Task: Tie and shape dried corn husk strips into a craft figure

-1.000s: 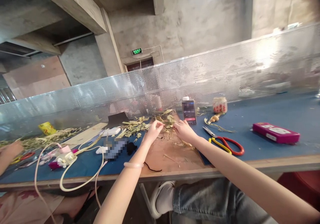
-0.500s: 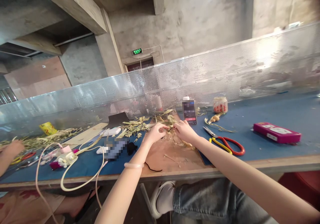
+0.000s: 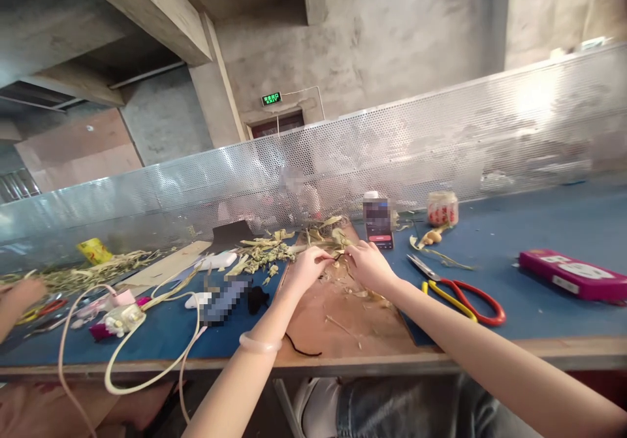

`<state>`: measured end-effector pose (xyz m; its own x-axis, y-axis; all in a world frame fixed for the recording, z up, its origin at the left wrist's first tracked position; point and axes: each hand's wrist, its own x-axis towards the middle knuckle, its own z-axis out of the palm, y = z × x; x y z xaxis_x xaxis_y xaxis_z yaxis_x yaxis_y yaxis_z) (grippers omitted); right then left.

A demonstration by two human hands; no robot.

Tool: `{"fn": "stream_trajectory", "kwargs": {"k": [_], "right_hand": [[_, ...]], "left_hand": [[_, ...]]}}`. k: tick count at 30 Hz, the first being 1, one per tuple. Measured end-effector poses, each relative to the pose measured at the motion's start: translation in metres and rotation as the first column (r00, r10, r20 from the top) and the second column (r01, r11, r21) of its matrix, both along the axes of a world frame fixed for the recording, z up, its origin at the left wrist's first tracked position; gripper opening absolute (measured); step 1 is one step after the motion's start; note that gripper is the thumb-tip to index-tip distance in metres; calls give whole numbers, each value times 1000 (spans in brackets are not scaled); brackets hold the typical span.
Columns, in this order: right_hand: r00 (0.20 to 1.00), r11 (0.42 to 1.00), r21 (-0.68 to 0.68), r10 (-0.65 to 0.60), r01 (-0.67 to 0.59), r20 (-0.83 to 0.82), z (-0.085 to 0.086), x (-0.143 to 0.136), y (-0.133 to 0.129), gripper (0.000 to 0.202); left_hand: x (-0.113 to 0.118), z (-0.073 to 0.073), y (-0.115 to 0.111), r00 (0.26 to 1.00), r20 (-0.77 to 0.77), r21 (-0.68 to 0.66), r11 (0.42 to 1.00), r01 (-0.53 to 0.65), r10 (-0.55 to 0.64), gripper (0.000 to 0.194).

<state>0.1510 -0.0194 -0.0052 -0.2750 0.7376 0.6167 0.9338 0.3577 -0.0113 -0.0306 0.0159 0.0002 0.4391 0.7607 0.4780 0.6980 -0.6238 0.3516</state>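
Observation:
Over a brown board (image 3: 337, 320), my left hand (image 3: 312, 265) and my right hand (image 3: 366, 265) face each other, fingertips close together. Both pinch a thin dark cord (image 3: 339, 256) that runs between them. A bracelet circles my left wrist. Dried plant pieces (image 3: 328, 232) lie just beyond my fingers, with scraps on the board below. Another black cord (image 3: 302, 348) rests near the board's front edge.
Right of the board are scissors (image 3: 460, 291), a propped phone (image 3: 379, 224), a jar (image 3: 443, 209) and a magenta box (image 3: 573, 273). To the left are cables, a power strip (image 3: 122, 317) and more dried stalks. Another person's hand (image 3: 22, 294) is at far left.
The view has shifted slightly, so the scissors and magenta box appear farther right and lower. Both my hands remain pinched close together on the cord.

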Motion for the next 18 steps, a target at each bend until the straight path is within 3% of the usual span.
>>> {"fn": "stream_trajectory", "kwargs": {"k": [5, 9, 13, 15, 17, 18], "right_hand": [[1000, 1000, -28, 14, -13, 21, 11, -3, -10, 13], [989, 991, -18, 135, -135, 55, 25, -2, -13, 17], [962, 963, -5, 270, -270, 36, 32, 8, 6, 18], [924, 924, 7, 381, -381, 8, 26, 19, 21, 18], [810, 819, 69, 574, -570, -121, 15, 31, 31, 19], [773, 793, 90, 608, -602, -184, 8, 37, 34, 20]], "left_hand": [[8, 12, -8, 999, 39, 3, 1000, -14, 14, 19], [14, 23, -15, 997, 78, 21, 1000, 21, -22, 14], [20, 33, -15, 993, 101, 64, 997, 46, -53, 15], [20, 34, -13, 991, 120, 76, 996, 46, -55, 15], [18, 30, -12, 987, 145, 67, 996, 54, -63, 13], [15, 26, -12, 982, 180, 46, 998, 45, -53, 13]]}}
